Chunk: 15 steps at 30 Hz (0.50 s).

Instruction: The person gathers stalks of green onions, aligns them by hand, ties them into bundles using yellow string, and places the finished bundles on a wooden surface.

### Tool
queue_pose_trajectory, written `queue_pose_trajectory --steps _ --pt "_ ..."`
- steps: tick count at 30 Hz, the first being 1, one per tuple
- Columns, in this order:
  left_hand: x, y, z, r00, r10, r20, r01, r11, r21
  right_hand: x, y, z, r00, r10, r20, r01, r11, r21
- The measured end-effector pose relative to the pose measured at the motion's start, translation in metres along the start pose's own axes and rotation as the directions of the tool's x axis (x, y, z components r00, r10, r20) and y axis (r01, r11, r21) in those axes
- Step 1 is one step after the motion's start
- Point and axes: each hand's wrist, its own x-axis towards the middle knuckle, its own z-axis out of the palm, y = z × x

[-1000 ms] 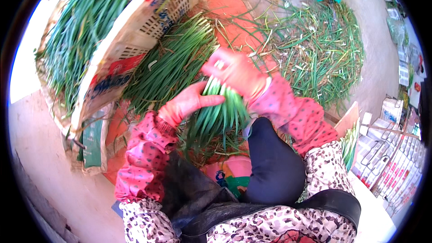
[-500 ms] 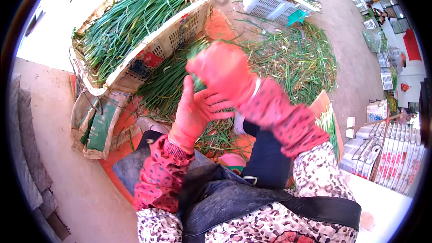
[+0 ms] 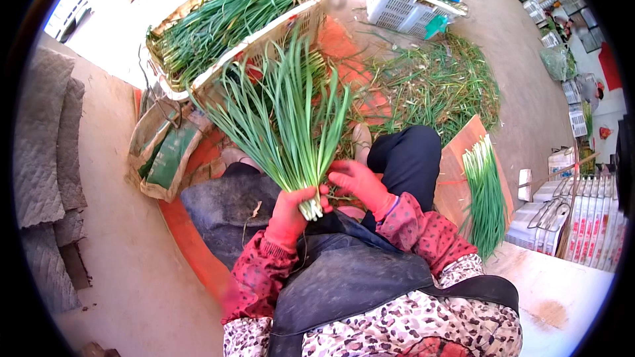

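A fanned bunch of garlic chives (image 3: pixel 284 125) stands tilted over my lap, white stem ends toward me and green leaves spreading away. My left hand (image 3: pixel 290 215), in a red glove, is closed round the bunch just above the stem ends. From the right, my right hand (image 3: pixel 364 187), gloved alike, has its bent fingers at the edge of the stems by the left fingertips. What the right fingertips pinch is too small to make out. A neat bundle of chives (image 3: pixel 485 192) lies on a brown board (image 3: pixel 456 158) to the right.
A white crate (image 3: pixel 264 43) heaped with chives stands at the far left, beside a paper sack (image 3: pixel 173 158). Loose leaf trimmings (image 3: pixel 436 86) cover the floor ahead. Another white crate (image 3: pixel 403 13) is behind them. Stacked white crates (image 3: pixel 582 208) stand at the right.
My left hand was open with its fingers spread, and now grips the bunch of chives. My right hand has come down and right, to the stems. The view has shifted, showing more of the board.
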Motion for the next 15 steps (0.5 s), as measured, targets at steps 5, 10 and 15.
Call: queue_pose_trajectory --steps 5,10,15 --pt "-0.025 -0.025 -0.005 0.993 -0.058 0.099 0.047 0.993 0.110 -0.003 0.017 0.018 0.912 0.187 0.366 -0.339 0.846 0.412" --pt "-0.051 -0.032 -0.013 0.998 -0.042 0.057 0.033 0.987 0.154 -0.021 0.022 0.028 0.924 0.112 0.366 -0.287 0.836 0.468" --pt "-0.057 -0.030 -0.016 0.999 -0.034 0.032 0.029 0.987 0.159 -0.027 0.015 -0.006 0.867 0.436 0.240 -0.395 0.896 -0.201"
